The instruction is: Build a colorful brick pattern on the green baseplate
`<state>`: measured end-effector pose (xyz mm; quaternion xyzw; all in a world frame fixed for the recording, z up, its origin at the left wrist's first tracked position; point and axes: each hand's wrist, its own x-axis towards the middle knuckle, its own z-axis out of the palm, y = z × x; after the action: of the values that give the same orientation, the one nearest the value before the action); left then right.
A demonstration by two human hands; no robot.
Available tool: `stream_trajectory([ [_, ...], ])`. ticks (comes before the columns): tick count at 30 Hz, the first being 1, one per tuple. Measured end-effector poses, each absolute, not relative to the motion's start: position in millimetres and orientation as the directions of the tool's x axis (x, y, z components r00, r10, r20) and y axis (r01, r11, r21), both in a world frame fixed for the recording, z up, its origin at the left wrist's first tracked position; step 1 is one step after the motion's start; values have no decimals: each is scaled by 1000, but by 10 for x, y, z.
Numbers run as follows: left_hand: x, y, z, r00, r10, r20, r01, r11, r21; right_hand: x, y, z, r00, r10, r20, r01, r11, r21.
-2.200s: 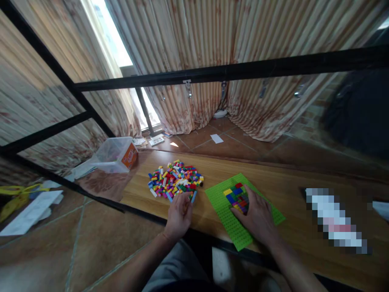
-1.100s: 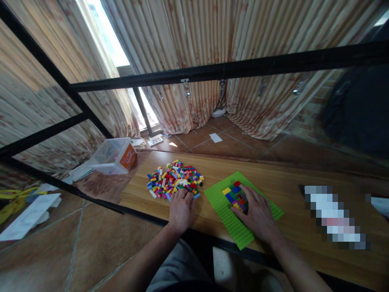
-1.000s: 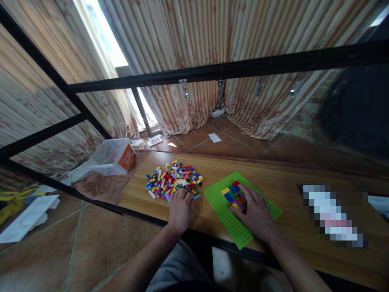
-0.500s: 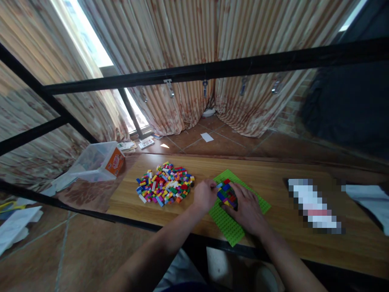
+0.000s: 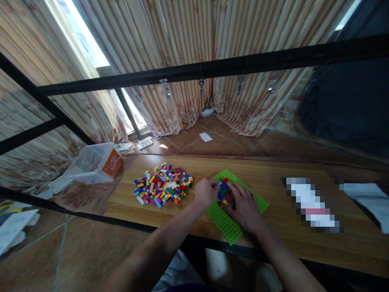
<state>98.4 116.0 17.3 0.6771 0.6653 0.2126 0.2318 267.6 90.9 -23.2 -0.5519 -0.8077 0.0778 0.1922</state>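
Observation:
A green studded baseplate (image 5: 231, 232) lies at an angle on the wooden table. On it stands a low build of toy bricks (image 5: 225, 195) in red, blue, yellow and other colours. My right hand (image 5: 244, 206) curves round the right side of this build, thumb at the near side and fingers at the far side. At the build's left edge, my left hand (image 5: 206, 192) is closed in a pinch. A small light-blue spot shows by its fingertips, but I cannot tell whether it is a held brick or part of the build.
Left of the baseplate, a pile of loose mixed bricks (image 5: 162, 185) spreads over the table (image 5: 121, 205). Beyond the table's left end is a clear plastic box (image 5: 88, 164) with an orange label. A blurred-out flat item (image 5: 313, 205) lies to the right. A black bar (image 5: 188, 72) crosses behind.
The whole view has shifted slightly. Both hands stay at the build, and the left fingertips have moved only a little against its left edge.

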Motion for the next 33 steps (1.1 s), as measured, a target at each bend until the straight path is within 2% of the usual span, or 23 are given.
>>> stream_trajectory([
  [13,1091,1227,200,-33,999,-27,823,42,567,2680,914,-237,-328,919,219,865,385,-322],
  [25,971,1311,181,101,994,-48,777,-48,628,2671,910,-218,-330,917,222,860,389,-330],
  [33,980,1315,189,93,993,-67,767,-29,641,2675,909,-221,-334,916,222,861,392,-324],
])
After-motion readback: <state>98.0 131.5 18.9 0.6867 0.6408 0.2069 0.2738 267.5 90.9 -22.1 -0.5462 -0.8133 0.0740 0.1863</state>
